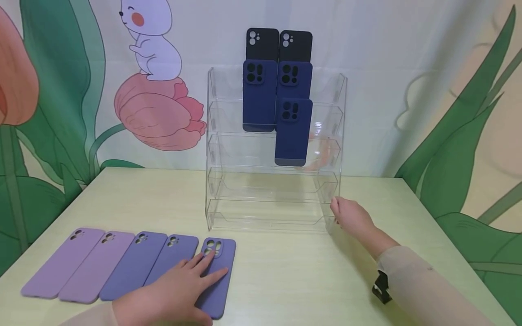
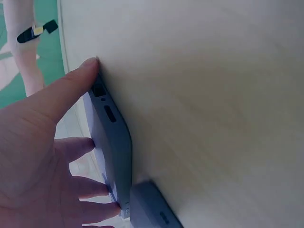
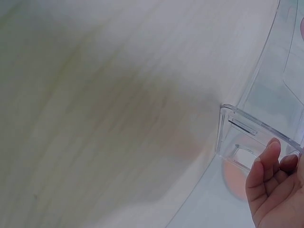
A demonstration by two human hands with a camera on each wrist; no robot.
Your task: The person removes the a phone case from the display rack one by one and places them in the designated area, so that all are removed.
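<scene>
My left hand (image 1: 179, 283) rests with spread fingers on the rightmost blue-violet phone case (image 1: 220, 280), which lies on the table. In the left wrist view the thumb (image 2: 80, 80) touches the end of that case (image 2: 116, 147) near its port cutouts, while the other fingers lie along its back. At the lower right of a clear stepped display rack (image 1: 267, 222), my right hand (image 1: 352, 217) has curled fingers at the side panel's edge. The right wrist view shows those fingers (image 3: 268, 156) bent against the rack's transparent side (image 3: 256, 121).
Left of the held-down case lie two more blue-violet cases (image 1: 134, 267) and two lilac cases (image 1: 63, 262) in a row. Two black cases (image 1: 263, 45) and three navy cases (image 1: 293, 136) stand in the rack's upper tiers. A floral curtain (image 1: 379, 90) hangs behind the table.
</scene>
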